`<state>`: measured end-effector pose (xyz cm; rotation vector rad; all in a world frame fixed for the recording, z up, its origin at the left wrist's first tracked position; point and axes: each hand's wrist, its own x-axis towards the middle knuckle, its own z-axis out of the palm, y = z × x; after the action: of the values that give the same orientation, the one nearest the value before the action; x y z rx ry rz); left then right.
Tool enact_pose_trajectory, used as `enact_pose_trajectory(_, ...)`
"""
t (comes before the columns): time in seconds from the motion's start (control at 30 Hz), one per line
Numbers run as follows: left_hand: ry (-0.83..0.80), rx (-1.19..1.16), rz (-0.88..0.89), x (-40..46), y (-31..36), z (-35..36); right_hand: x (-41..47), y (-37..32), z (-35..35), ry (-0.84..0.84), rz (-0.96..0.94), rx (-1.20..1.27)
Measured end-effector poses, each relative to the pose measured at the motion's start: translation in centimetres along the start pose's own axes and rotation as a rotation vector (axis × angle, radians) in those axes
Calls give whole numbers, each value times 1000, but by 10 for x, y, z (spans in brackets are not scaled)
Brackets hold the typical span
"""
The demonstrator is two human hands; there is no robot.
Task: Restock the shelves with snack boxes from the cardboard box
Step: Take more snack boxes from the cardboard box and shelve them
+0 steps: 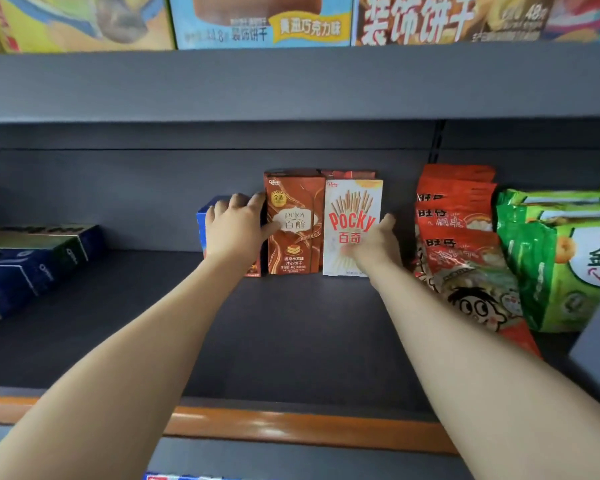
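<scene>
Placing step: the left hand [234,228] grips a blue box [205,216] upright beside the brown box [291,223] at the shelf [291,334] back; the right hand [374,242], fingers loose, steadies the Pocky box [352,226]. Next, release and fetch more (carton unseen).

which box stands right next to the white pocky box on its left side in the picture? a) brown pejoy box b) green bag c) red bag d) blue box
a, the brown pejoy box stands upright against the left edge of the white pocky box, at the back of the shelf.
</scene>
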<state>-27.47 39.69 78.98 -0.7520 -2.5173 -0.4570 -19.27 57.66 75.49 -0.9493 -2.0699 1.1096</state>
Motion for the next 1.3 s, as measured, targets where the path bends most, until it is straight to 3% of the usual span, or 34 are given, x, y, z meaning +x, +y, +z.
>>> enact_pose_trajectory(0.07, 28, -6, -10, 3, 3, 1, -1, 0, 1, 0, 49, 4)
enact_pose_trajectory(0.23, 69, 0, -11, 2, 1, 8, -9, -3, 10, 40, -79, -126)
enact_pose_trajectory(0.4, 87, -175, 18, -3, -9, -4, -11, -16, 1, 15, 73, 132)
enact_pose_trajectory(0.47, 131, -157, 102, -15, -13, -15, -18, -23, -8, 67, 88, 113)
enact_pose_trajectory(0.67, 135, -224, 366, -93, -18, -55, -76, -58, -39, 111, -242, -29)
enact_pose_trajectory(0.83, 76, -325, 571, -180, -50, -88, -189, -56, -52, -110, -537, -74)
enact_pose_trajectory(1.0, -150, -486, 575, -291, -128, -73, -325, -15, -21, -408, -613, -45)
enact_pose_trajectory(1.17, -693, -316, 353, -407, -210, -13, -408, 58, 63, -696, -340, -190)
enact_pose_trajectory(1.3, -972, -309, 185, -486, -252, 45, -453, 149, 119, -867, -124, -365)
